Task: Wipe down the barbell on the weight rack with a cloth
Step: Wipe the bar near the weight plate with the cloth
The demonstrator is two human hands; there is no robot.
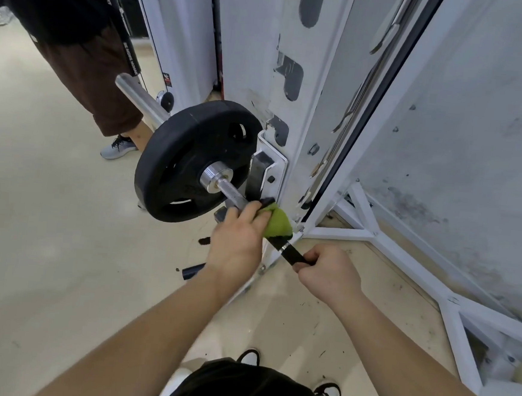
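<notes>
The steel barbell (pixel 229 191) rests in the hook of the white weight rack (pixel 296 85) and carries a black weight plate (pixel 177 172). My left hand (pixel 237 243) is wrapped over the shaft just inside the plate, pressing a green cloth (pixel 278 222) around the bar. My right hand (pixel 328 273) grips the bar's black-wrapped section (pixel 292 255) a little nearer to me. The shaft between the two hands is mostly hidden by the cloth.
Another person (pixel 85 68) in brown shorts and grey shoes stands at the left, close to the sleeve end (pixel 139 99) of the bar. The rack's white base frame (pixel 451 303) runs along the floor on the right beside a scuffed wall. A short black tube (pixel 193 270) lies on the floor.
</notes>
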